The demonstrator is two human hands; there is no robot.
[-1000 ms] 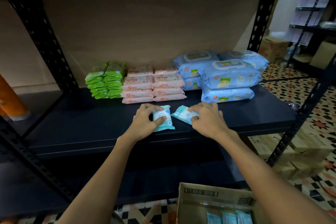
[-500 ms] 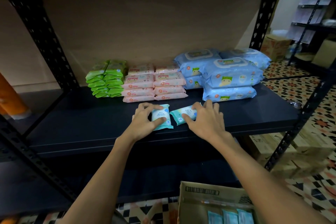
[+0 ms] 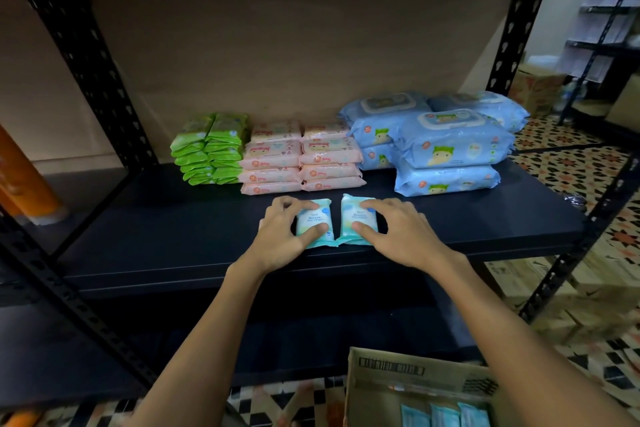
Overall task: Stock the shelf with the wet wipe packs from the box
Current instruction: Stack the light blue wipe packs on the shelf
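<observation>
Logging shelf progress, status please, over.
Left hand grips left teal pack, right hand grips right teal pack. Both flat on shelf, side by side. Nothing blocking; more packs in box.

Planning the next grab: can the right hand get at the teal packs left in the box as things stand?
Probably yes, once it lets go. The right hand now grips a teal pack on the shelf. The box sits open below that arm, its packs uncovered.

Leaving bare shelf (image 3: 156,236) open left of the teal packs (image 3: 313,224); pink stacks (image 3: 301,158) crowding just behind, blue packs (image 3: 446,156) blocking right rear.
</observation>
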